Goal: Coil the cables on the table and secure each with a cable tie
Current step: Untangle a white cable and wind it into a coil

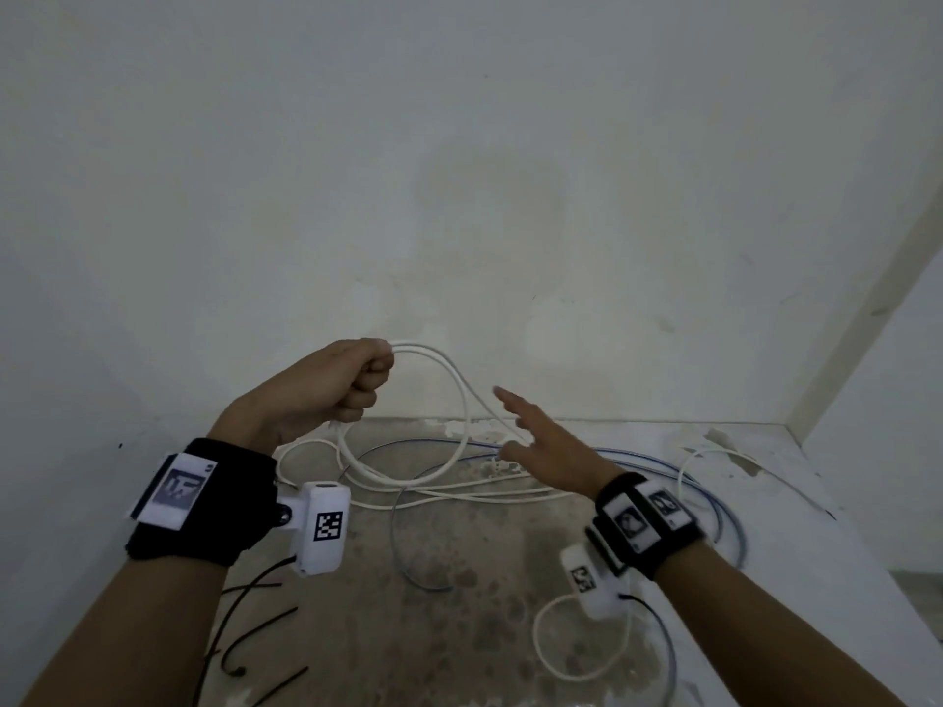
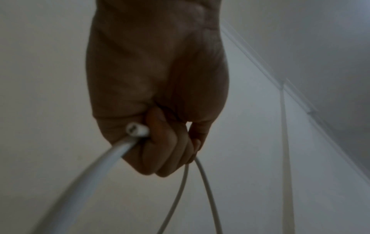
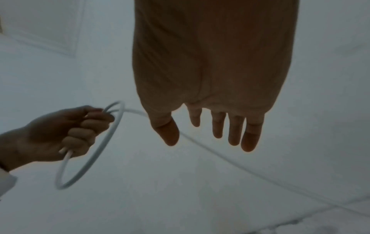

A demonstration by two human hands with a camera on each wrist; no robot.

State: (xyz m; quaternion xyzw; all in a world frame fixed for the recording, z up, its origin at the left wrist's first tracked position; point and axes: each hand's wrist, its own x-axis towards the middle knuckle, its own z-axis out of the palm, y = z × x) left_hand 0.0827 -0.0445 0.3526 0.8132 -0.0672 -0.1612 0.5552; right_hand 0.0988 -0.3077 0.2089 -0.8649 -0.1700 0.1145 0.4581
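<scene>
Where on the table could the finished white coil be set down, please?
The mottled brown patch of the table is barest, bordered by the thin black cable ties on the left and the small white cable loop on the right. Farther back it is crowded with tangled white cable and blue cable.

Head view looks down over both hands toward 12 o'clock; wrist views sit close behind fingers, sharing the white cable (image 3: 88,159).

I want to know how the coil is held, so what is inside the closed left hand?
The left hand grips the white cable: loop strands leave the top of the fist, and the cable's cut end pokes out below. The fingers cover how the strands lie inside.
</scene>
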